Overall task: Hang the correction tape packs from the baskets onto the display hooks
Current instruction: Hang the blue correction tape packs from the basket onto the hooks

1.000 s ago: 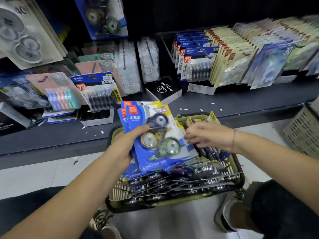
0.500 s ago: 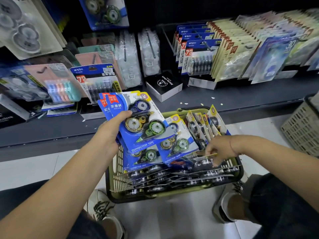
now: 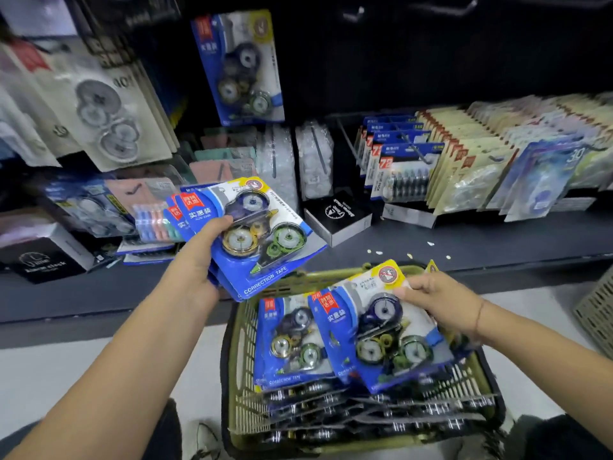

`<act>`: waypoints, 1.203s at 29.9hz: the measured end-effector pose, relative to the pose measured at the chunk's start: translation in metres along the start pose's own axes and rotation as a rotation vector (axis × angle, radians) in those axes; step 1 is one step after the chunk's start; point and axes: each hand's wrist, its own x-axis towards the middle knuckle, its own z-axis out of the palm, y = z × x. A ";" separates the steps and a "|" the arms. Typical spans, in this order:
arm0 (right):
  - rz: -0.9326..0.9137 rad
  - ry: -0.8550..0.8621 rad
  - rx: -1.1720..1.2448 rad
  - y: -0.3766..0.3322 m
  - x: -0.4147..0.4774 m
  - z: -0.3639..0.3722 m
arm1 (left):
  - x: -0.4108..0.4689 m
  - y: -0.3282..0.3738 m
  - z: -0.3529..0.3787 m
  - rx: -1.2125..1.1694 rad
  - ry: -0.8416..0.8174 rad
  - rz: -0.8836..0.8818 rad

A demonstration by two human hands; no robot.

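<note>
Shelf front point(image 3: 99, 310), one basket point(image 3: 238, 353); left hand point(image 3: 199, 260), fingers round two-plus stacked packs point(image 3: 262, 234); right hand point(image 3: 438, 300), fingers round one pack point(image 3: 381, 340).

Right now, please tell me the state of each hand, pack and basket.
left hand, grips stack of packs, raised.
right hand, fingers pinch loose pack at its corner.
green basket, holds other packs.
hung pack, hanging up high.
</note>
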 end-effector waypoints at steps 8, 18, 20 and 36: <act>-0.344 0.249 0.131 -0.133 0.048 -0.013 | 0.011 0.079 -0.008 -0.255 -0.081 0.271; -0.624 0.528 0.111 -0.274 0.147 0.002 | 0.019 0.107 -0.043 -0.457 -0.256 0.298; -0.636 0.546 0.116 -0.284 0.160 0.007 | 0.018 0.109 -0.043 -0.482 -0.285 0.278; -0.533 0.714 0.203 -0.283 0.203 0.015 | 0.029 0.104 -0.036 -0.543 -0.351 0.163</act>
